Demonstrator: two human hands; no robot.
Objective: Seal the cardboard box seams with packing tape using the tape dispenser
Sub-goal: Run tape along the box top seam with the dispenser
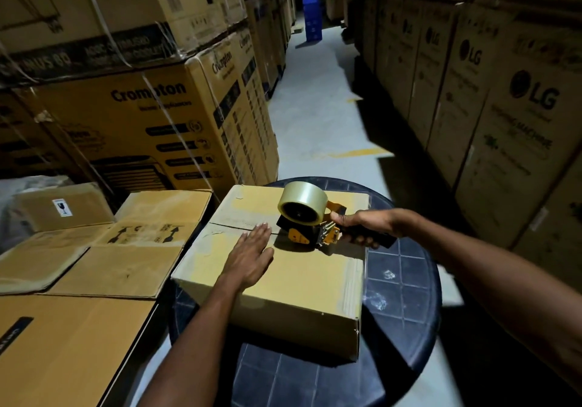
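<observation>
Box point(283, 268): lay closed on a dark round table point(406, 284), its centre seam running across the top.
Dispenser point(310, 222): stood on the seam near the box's right edge, its tape roll point(302, 205) upright.
Right hand point(362, 227): my fingers were clenched round the dispenser's handle.
Left hand point(248, 255): lay flat on the box top, fingers released, fingertips at the seam.
Surroundings: flattened cartons point(94, 249) lay to the left; stacked cartons point(491, 98) lined the aisle.

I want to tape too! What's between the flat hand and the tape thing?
In the head view, only bare box top and its seam lie between the left hand and the tape dispenser.
</observation>
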